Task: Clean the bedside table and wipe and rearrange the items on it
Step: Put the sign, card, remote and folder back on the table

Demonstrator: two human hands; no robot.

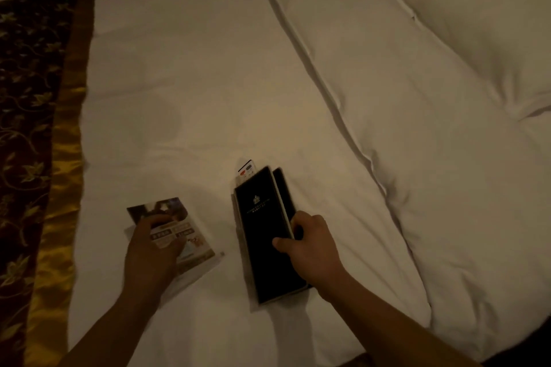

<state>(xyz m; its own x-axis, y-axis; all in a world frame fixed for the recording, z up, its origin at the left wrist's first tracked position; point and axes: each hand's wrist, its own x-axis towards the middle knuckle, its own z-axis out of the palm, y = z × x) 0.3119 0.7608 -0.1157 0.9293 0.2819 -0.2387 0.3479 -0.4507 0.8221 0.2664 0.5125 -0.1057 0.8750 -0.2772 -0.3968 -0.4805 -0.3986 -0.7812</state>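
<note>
On the white bed sheet [190, 92] lies a tall black folder [262, 235] with a small gold emblem, lengthwise away from me. My right hand [310, 244] grips its right edge, thumb on the cover and fingers curled round the side. A small white card [246, 170] with red and dark marks sticks out beyond the folder's far end. To the left, a stack of printed leaflets [185, 235] with photos lies on the sheet. My left hand [152, 250] holds the leaflets, thumb on top. The bedside table is not in view.
White pillows [447, 74] and a folded duvet fill the right side of the bed. A gold satin band [62, 158] and a dark floral runner [24, 116] run along the left edge. The light is dim.
</note>
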